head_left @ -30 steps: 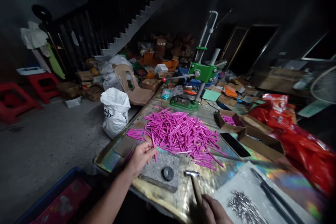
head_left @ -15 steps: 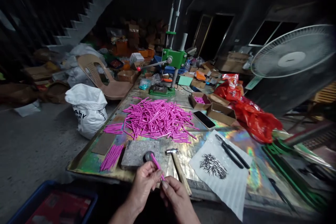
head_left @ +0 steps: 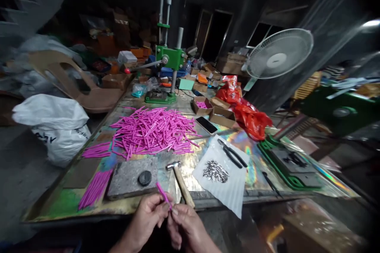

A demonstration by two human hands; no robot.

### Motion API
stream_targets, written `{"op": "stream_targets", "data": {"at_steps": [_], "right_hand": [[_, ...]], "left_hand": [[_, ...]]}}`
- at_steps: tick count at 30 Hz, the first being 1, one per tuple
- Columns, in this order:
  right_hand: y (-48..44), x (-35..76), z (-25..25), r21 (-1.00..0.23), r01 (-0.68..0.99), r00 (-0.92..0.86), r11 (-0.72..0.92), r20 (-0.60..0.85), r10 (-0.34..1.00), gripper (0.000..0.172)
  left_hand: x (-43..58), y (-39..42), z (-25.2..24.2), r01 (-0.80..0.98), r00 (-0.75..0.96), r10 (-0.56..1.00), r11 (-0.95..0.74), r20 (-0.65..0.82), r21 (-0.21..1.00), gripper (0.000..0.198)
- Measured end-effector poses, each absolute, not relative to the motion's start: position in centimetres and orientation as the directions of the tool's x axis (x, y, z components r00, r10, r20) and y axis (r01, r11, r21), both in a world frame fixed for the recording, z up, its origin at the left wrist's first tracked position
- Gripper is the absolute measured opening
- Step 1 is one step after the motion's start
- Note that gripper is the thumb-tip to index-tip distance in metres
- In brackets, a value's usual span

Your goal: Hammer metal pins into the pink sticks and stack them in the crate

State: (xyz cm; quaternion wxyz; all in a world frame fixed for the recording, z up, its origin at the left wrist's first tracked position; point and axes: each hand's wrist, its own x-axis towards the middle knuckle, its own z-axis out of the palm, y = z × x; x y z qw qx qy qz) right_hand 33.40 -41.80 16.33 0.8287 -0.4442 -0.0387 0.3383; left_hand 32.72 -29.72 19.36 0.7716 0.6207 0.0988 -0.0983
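Note:
Between my two hands is a thin pink stick (head_left: 162,191), held in front of the table's near edge. My left hand (head_left: 150,215) pinches it along its length. My right hand (head_left: 184,223) has its fingertips closed at its lower end; whether a small part is also in them is hidden. Just beyond lies a grey stone block (head_left: 126,178) with a round black piece (head_left: 145,178) on top. A hammer (head_left: 183,184) with a wooden handle rests right of the block. Behind is a large heap of pink sticks (head_left: 151,130), with a neat bundle (head_left: 95,189) at the left.
On a white foam sheet (head_left: 234,197) are small metal pins (head_left: 215,171) and black-handled pliers (head_left: 233,154). A phone (head_left: 206,125), cardboard boxes (head_left: 222,117) and a red bag (head_left: 252,118) lie farther back. A green press (head_left: 170,57) stands behind the heap, a fan (head_left: 279,57) at right.
The view has turned to the right, so the table's things appear farther left. The pink stick has drawn back from over the round black piece towards me, still in both hands.

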Motion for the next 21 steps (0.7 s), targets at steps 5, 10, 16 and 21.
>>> {"op": "stream_targets", "data": {"at_steps": [5,10,16,21], "right_hand": [[-44.6,34.0,15.7,-0.926,-0.358,0.845,0.120,-0.266,0.463,0.041],[-50.2,38.1,15.7,-0.847,0.099,0.988,-0.523,0.023,0.150,0.024],[-53.4,43.3,14.3,-0.562,0.255,0.967,-0.787,0.123,0.225,0.018],[-52.9,44.6,13.4,-0.315,0.369,0.929,-0.875,0.124,0.348,0.015]], "left_hand": [[32.9,-29.6,18.5,0.292,0.954,0.004,0.200,-0.299,0.935,0.037],[33.2,-29.0,18.2,0.292,0.950,0.062,0.178,-0.307,0.940,0.038],[33.2,-29.5,18.4,0.334,0.926,0.105,0.221,-0.362,0.917,0.039],[33.3,-29.6,18.2,0.347,0.919,0.127,0.186,-0.373,0.919,0.041]]}}
